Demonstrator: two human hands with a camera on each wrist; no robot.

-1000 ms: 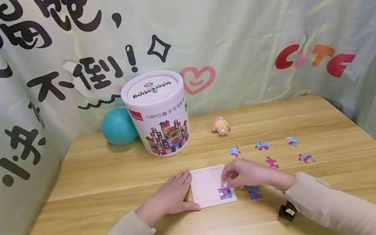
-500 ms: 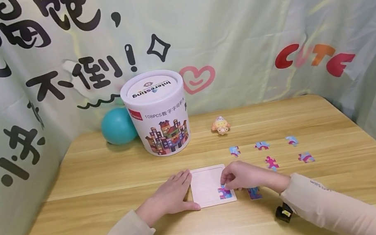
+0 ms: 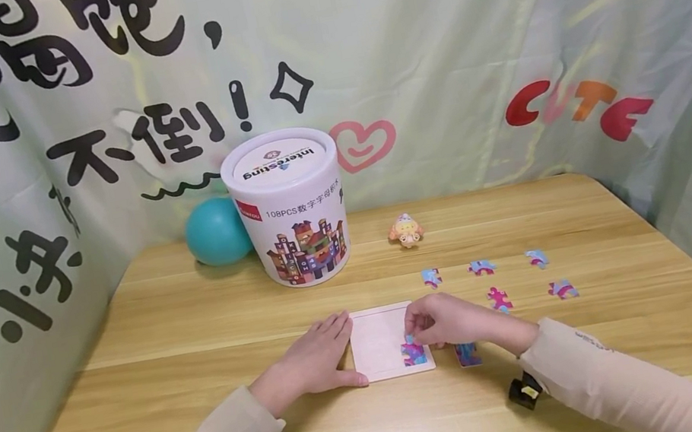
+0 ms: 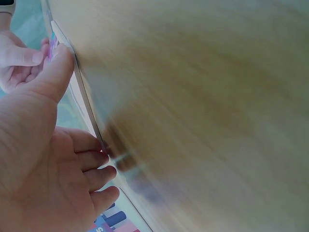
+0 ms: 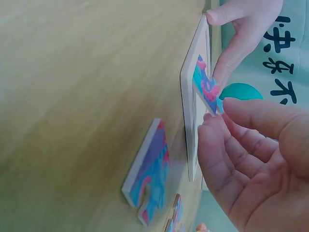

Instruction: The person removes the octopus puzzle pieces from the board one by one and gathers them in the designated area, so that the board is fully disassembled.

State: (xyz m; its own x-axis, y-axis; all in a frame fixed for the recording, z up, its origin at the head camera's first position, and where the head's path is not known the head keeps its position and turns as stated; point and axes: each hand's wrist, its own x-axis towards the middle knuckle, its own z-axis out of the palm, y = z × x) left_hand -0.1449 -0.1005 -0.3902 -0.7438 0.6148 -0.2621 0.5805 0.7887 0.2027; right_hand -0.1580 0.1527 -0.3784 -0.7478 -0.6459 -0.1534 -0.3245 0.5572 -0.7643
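Observation:
A pale square puzzle tray (image 3: 374,338) lies flat on the table in the head view. In its near right corner sits a pink, purple and blue jigsaw piece (image 3: 414,354), its tab pointing away. My right hand (image 3: 450,317) pinches that tab between thumb and fingertips, as the right wrist view shows on the piece (image 5: 206,88). The piece looks slightly raised at the tab end there. My left hand (image 3: 318,356) rests against the tray's left side, thumb at the near corner and fingers extended toward the far corner. Beside the right hand lies a loose blue-purple piece (image 3: 468,355).
Several more pieces lie at the right, including a pink one (image 3: 499,298) and a blue-pink one (image 3: 564,289). Farther back stand a white bucket (image 3: 289,210), a teal ball (image 3: 217,231) and a small figurine (image 3: 406,231). A printed curtain (image 3: 426,39) hangs behind.
My right hand has shifted slightly left over the corner piece, fingertips staying around its tab. The left hand keeps its place on the tray.

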